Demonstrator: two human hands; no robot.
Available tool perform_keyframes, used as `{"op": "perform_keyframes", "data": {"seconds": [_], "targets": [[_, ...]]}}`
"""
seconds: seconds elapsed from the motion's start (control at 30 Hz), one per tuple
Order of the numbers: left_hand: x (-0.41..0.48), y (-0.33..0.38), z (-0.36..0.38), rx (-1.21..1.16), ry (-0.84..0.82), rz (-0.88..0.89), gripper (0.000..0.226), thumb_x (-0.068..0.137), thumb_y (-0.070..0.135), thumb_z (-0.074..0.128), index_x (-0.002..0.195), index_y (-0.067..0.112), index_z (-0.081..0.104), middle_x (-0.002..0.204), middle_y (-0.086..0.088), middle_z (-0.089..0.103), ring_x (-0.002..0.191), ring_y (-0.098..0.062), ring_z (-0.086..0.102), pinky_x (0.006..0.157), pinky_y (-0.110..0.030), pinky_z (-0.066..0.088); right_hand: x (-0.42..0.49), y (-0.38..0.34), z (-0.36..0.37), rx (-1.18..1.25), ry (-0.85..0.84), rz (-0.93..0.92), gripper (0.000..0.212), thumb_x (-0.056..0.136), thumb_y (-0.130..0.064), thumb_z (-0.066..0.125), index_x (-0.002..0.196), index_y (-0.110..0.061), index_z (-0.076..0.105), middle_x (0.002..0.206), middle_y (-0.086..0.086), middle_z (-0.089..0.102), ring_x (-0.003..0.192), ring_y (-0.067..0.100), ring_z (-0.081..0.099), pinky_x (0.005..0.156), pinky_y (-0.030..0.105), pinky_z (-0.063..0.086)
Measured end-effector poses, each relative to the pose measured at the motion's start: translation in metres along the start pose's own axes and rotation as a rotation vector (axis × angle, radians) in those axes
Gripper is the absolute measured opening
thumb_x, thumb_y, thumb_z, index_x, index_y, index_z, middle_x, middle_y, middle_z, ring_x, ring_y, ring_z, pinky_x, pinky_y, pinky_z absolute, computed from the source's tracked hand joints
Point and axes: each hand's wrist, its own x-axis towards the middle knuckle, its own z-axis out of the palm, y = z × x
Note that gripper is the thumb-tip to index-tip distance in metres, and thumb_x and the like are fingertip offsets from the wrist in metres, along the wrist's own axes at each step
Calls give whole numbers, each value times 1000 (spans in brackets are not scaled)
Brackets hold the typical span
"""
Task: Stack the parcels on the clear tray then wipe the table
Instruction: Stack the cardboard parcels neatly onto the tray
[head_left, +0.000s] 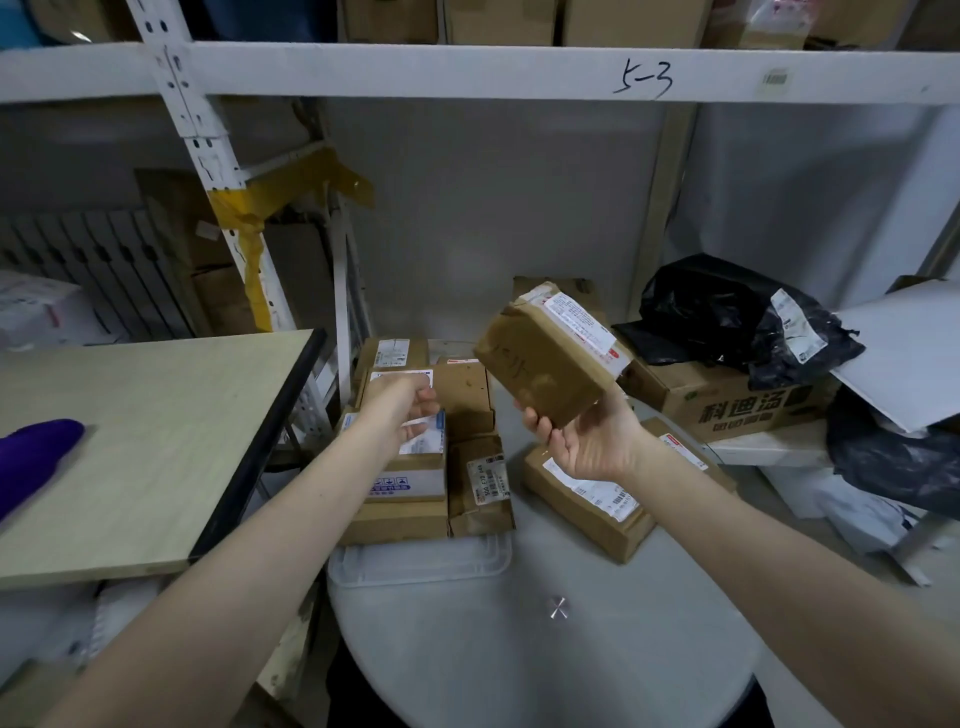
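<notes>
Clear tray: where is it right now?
Head view, left of centre: the clear tray lies on the round grey table, under the parcel stack, with a loose parcel to its right. The right hand holds another parcel aloft.

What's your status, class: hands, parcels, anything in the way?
Right hand grips brown parcel aloft. Left hand on stack in clear tray, grip unclear. One loose parcel lies on table.

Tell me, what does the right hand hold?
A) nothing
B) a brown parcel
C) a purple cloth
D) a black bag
B: the right hand grips a brown parcel from below, holding it up.
</notes>
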Motion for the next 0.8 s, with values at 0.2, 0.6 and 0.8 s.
{"op": "perform_keyframes", "data": {"seconds": [0.2, 0.6, 0.8], "targets": [[10, -4, -8, 200, 141, 143, 20, 94, 14, 55, 111, 12, 62, 106, -7, 66, 89, -18, 63, 70, -29, 52, 2, 4, -2, -119, 210, -175, 76, 85, -69, 30, 118, -9, 61, 102, 14, 67, 86, 26, 67, 69, 29, 52], [23, -35, -32, 1121, 73, 488, 37, 82, 31, 66, 118, 24, 64, 131, -2, 58, 123, -25, 51, 99, -41, 47, 35, 42, -12, -624, 591, -218, 49, 84, -42, 63, 121, -14, 50, 115, 12, 58, 118, 32, 50, 101, 39, 40], [27, -41, -34, 1133, 94, 503, 37, 80, 30, 71, 116, 23, 66, 130, -3, 57, 123, -23, 50, 99, -36, 43, 43, 60, -5, -613, 550, -214, 38, 92, -30, 59, 122, -9, 50, 88, 4, 60, 77, 13, 57, 65, 20, 52]]}}
